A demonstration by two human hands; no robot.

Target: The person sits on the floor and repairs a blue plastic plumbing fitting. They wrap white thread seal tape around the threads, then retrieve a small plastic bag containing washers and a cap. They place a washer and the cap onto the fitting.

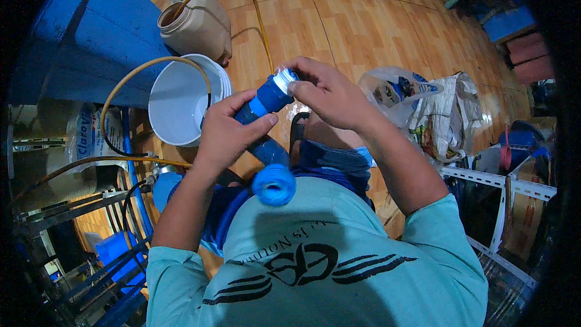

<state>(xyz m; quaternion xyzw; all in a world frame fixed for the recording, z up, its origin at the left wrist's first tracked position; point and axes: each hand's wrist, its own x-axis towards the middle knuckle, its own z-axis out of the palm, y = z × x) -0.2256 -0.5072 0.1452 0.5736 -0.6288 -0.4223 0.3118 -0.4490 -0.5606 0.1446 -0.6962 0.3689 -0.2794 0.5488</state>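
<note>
One blue pipe [269,152], gripped at two points

Our left hand [233,130] curled around its middle, likely to steady it, while our right hand [330,94] pinched its white end [284,80], probably for finer control. We held it close before our shirt [327,230], right of a white bucket [181,106], seemingly for easy reach.
</note>
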